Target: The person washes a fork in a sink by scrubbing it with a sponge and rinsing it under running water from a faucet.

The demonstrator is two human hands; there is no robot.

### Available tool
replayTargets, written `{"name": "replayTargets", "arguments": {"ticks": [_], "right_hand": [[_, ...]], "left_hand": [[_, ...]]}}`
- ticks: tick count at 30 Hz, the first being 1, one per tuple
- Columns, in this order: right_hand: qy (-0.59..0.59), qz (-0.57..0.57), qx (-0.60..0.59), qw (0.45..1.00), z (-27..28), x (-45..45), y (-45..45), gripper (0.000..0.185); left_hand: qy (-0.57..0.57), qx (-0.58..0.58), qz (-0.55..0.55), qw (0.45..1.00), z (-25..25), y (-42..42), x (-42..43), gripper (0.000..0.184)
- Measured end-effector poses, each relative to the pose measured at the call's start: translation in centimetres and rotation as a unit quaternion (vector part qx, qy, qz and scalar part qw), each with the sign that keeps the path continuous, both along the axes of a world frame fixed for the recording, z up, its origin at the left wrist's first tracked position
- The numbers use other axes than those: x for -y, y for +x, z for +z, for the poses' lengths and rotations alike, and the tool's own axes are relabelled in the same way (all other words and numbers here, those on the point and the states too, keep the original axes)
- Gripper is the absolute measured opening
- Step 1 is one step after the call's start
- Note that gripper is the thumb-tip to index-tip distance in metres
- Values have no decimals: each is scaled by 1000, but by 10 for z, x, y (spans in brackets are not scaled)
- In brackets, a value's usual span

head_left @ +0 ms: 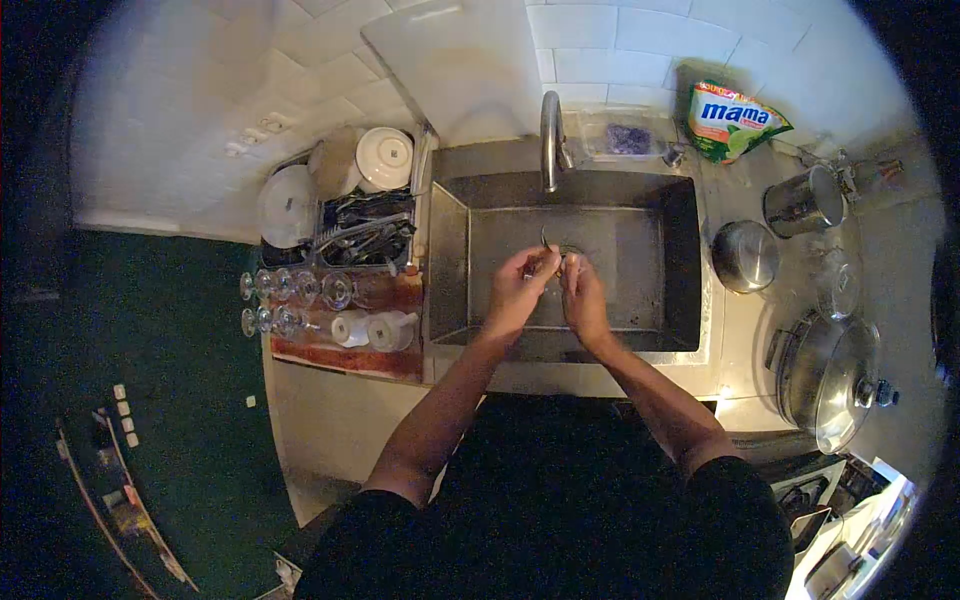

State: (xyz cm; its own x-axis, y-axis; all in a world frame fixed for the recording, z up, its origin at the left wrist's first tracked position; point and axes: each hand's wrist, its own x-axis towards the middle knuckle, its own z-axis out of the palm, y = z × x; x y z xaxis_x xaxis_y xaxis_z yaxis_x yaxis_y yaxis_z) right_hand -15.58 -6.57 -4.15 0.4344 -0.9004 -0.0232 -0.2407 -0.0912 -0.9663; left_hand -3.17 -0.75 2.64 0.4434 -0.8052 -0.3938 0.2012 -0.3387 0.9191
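Both of my hands are over the steel sink [620, 330], close together near its middle. My left hand [518, 292] is closed in a pinch, and a thin, dark, curved piece [545, 236] sticks up at its fingertips; its kind is too small to tell. Beside it, my right hand [584, 298] has its fingers pressed together, nearly meeting the left fingertips. Whatever lies between the right fingers is hidden. Behind the hands, the faucet [551, 140] reaches over the basin; no water stream is discernible.
Left of the sink stand a dish rack [365, 262] with cutlery and plates, upturned glasses [336, 291] and white cups [390, 331]. To the right are a steel pot [745, 257], a steel canister [803, 202], a large lidded pan [835, 385] and a soap pouch [733, 122].
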Motion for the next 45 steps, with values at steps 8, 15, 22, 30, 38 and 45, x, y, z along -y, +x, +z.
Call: {"name": "replayTargets", "arguments": {"ticks": [8, 15, 22, 30, 38, 45], "right_hand": [[10, 59, -59, 996, 10, 2, -8, 53], [41, 0, -106, 993, -10, 27, -19, 45], [-177, 3, -15, 984, 11, 31, -12, 32], [-165, 88, 31, 982, 51, 28, -8, 36], [-91, 58, -23, 994, 52, 46, -19, 31], [7, -25, 141, 990, 19, 73, -15, 26]], "left_hand": [[-9, 168, 33, 985, -7, -2, 2, 26], [-65, 3, 138, 988, -19, 7, 2, 25], [3, 84, 71, 994, -7, 9, -2, 29], [-1, 152, -11, 988, -29, 12, -7, 22], [-23, 123, -5, 992, -27, 2, -9, 29], [-30, 191, -22, 981, 1, 2, -6, 26]]}}
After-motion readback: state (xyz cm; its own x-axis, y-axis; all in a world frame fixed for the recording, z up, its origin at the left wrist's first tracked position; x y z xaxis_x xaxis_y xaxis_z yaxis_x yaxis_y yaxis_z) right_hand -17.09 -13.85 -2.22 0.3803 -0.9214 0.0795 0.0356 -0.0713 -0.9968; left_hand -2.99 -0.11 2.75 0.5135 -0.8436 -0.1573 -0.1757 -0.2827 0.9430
